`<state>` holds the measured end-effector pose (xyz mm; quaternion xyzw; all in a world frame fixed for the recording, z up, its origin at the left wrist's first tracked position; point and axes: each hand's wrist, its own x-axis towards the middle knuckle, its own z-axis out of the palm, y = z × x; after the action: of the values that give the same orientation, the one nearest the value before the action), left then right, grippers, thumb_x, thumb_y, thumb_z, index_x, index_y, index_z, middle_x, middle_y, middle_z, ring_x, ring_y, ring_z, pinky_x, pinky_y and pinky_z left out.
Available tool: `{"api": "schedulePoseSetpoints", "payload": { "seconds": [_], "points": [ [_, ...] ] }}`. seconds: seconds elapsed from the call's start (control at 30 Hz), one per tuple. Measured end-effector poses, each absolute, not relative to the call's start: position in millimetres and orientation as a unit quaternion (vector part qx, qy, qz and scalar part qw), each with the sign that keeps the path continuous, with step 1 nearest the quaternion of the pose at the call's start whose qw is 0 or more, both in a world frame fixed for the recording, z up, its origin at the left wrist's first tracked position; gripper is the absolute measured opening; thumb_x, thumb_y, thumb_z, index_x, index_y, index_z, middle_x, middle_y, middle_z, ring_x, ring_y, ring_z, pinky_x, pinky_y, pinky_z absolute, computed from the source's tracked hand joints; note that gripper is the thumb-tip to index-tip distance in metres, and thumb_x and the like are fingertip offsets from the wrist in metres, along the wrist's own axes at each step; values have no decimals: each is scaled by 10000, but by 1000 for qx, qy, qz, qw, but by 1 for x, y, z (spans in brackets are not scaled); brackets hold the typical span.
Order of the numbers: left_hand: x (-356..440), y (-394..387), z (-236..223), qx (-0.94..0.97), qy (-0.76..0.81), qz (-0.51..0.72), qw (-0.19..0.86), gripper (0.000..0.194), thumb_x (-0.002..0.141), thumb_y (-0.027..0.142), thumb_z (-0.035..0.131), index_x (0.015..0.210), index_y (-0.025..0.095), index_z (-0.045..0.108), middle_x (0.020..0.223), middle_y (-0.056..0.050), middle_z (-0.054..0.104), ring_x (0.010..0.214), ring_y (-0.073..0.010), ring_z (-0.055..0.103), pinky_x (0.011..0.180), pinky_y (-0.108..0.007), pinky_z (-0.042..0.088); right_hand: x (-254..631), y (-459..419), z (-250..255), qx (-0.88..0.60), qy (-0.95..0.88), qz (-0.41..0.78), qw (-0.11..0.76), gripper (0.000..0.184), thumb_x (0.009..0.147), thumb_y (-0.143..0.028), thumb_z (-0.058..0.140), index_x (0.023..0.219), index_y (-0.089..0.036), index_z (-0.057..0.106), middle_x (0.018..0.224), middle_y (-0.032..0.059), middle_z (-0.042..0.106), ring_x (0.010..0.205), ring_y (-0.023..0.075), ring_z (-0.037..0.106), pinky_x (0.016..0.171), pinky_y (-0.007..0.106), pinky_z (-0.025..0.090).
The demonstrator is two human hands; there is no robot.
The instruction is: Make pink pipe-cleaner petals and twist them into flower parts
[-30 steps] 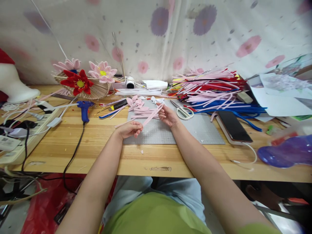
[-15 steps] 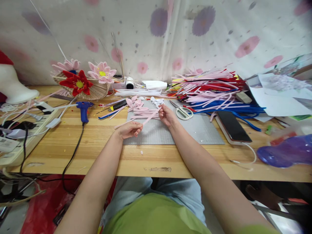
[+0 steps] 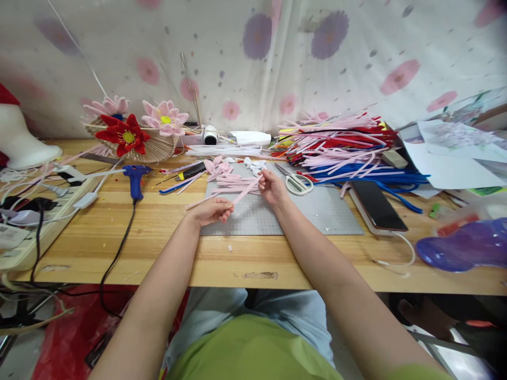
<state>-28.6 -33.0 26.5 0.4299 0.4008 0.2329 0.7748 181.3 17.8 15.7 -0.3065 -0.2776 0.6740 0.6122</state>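
Head view: pink strips, spread apart a second ago, now look drawn together, seemingly lined up; left hand pinches near end, right hand far end.

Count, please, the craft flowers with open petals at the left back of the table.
3: a red flower in front, a pink flower behind it to the left, and another pink flower to its right. More may be hidden behind them.
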Motion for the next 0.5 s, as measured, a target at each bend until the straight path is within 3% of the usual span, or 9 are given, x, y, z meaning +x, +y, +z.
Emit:
{"api": "schedulePoseSetpoints", "payload": {
  "seconds": [0.33,0.5],
  "points": [
    [-29,-33,30,444,434,236,748,120,744,192,633,709,79,611,545,-11,583,435,-66,539,416,-167,464,181,18,17,-334,-290,642,626,194,723,-307,624,647,-151,537,415,-63,430,348,20,345,326,142,259],
    [-40,-28,38,389,481,448,646,83,756,183,618,737,104,599,570,23,571,454,-32,529,440,-129,445,193,24,18,-361,-296,608,642,386,737,-544,558,857,-177,572,440,-74,442,361,40,355,348,162,265]
  ]
}}
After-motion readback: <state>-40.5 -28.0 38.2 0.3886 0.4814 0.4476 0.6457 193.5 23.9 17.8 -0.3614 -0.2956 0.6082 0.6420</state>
